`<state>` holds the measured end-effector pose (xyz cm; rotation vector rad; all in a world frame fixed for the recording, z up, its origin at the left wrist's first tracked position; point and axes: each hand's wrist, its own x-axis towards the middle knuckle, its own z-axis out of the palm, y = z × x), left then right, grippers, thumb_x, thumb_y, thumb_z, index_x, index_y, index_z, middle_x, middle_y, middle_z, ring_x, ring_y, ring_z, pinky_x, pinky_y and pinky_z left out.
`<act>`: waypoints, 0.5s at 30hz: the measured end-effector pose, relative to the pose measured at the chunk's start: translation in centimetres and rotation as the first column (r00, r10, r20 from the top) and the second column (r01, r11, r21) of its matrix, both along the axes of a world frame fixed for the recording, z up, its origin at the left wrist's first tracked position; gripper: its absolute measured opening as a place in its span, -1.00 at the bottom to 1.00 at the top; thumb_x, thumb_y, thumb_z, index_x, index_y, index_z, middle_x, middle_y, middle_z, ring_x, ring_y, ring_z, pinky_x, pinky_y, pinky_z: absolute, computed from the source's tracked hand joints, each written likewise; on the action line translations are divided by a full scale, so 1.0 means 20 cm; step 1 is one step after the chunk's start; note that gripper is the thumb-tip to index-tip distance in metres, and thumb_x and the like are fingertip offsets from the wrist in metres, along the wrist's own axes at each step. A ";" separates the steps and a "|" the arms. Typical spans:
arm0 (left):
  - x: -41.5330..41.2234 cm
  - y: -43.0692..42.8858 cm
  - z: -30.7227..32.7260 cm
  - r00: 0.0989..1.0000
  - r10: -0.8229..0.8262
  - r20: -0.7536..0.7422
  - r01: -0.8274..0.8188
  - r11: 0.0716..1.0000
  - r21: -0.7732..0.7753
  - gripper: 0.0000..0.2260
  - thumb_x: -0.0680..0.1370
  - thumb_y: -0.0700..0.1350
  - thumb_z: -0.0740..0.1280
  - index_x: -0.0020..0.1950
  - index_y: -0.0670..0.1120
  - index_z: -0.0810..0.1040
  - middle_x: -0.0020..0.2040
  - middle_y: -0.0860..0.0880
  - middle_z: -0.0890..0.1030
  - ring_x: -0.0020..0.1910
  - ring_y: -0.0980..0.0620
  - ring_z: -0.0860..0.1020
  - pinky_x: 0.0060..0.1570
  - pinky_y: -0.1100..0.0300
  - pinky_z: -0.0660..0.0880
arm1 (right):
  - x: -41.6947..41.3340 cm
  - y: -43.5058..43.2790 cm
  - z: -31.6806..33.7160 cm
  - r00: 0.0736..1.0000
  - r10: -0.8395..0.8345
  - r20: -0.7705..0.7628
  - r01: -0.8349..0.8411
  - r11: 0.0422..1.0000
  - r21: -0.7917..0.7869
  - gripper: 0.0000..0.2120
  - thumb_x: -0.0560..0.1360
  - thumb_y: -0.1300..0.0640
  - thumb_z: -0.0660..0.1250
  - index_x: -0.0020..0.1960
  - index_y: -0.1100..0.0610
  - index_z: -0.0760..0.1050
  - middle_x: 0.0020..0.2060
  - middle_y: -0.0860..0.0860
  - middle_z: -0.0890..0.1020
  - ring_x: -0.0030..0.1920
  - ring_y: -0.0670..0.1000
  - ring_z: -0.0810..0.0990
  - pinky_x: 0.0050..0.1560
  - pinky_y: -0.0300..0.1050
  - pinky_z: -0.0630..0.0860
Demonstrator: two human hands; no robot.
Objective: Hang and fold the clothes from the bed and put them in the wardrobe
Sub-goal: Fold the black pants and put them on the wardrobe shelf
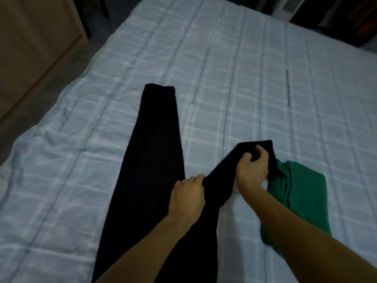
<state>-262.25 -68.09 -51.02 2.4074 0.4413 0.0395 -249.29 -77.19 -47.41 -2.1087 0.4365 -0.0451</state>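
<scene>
Right hand [252, 170] grips one trouser leg's end, left hand [187, 198] pinches black trousers [151, 160] mid-leg; green top [299, 195] beside, on bed [244, 78].

Pale wooden furniture panel [38, 35] at upper left, standing on grey floor [30, 111] beside the bed's left edge. White slatted object [285, 6] at top right, blurred. Dark, unclear items [346, 15] in the far right corner.
</scene>
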 end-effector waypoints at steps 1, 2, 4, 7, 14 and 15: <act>0.00 0.04 0.02 0.997 0.067 0.029 -0.063 0.991 -0.122 -0.84 0.59 -0.24 0.13 0.00 -0.11 0.50 -0.24 -0.03 0.57 -0.29 0.01 0.54 -0.28 0.17 0.39 | 0.04 0.08 0.06 0.998 0.043 0.038 -0.043 0.999 0.010 -0.63 0.56 0.17 0.18 0.36 0.06 0.37 -0.06 0.01 0.57 -0.16 -0.05 0.48 0.03 -0.19 0.45; 0.01 0.08 0.04 0.990 0.131 0.044 -0.117 0.964 -0.240 -0.84 0.61 -0.21 0.14 -0.07 -0.12 0.50 -0.30 0.00 0.55 -0.37 0.06 0.52 -0.36 0.19 0.42 | 0.08 0.17 0.10 0.993 0.095 0.076 -0.096 0.995 0.012 -0.64 0.55 0.18 0.19 0.34 0.06 0.39 -0.18 -0.02 0.58 -0.25 -0.06 0.50 0.02 -0.10 0.52; 0.02 0.19 0.11 0.967 0.244 0.072 -0.197 0.897 -0.395 -0.80 0.62 -0.14 0.17 -0.16 -0.12 0.50 -0.37 0.05 0.53 -0.41 0.13 0.51 -0.38 0.25 0.47 | 0.17 0.38 0.20 0.959 0.246 0.145 -0.240 0.969 -0.055 -0.65 0.53 0.19 0.21 0.30 0.05 0.40 -0.35 -0.04 0.53 -0.34 -0.04 0.52 -0.10 0.05 0.56; 0.07 0.40 0.19 0.933 0.354 0.073 -0.284 0.842 -0.459 -0.74 0.62 -0.07 0.19 -0.23 -0.12 0.48 -0.37 0.04 0.53 -0.40 0.15 0.51 -0.34 0.33 0.45 | 0.26 0.74 0.31 0.848 0.494 0.193 -0.449 0.862 -0.233 -0.59 0.53 0.17 0.20 0.37 0.04 0.35 -0.39 -0.02 0.52 -0.34 0.01 0.54 -0.23 0.03 0.53; 0.08 0.83 -0.02 0.814 0.561 -0.150 -0.574 0.736 -0.358 -0.82 0.58 -0.22 0.17 0.12 -0.12 0.52 -0.07 -0.13 0.61 -0.07 -0.13 0.57 -0.03 0.08 0.51 | 0.21 1.12 0.06 0.434 0.901 0.014 -0.743 0.366 -0.560 -0.50 0.61 0.04 0.10 0.52 -0.03 0.11 0.35 0.05 0.44 0.47 0.18 0.17 0.44 0.29 -0.03; 0.05 0.84 -0.05 0.794 0.587 -0.160 -0.601 0.717 -0.353 -0.82 0.58 -0.23 0.16 0.11 -0.13 0.52 -0.07 -0.14 0.61 -0.08 -0.14 0.57 -0.05 0.07 0.51 | 0.18 1.09 0.01 0.386 0.922 0.032 -0.746 0.333 -0.577 -0.54 0.61 0.07 0.09 0.51 -0.02 0.17 0.37 0.04 0.43 0.48 0.16 0.16 0.45 0.26 -0.03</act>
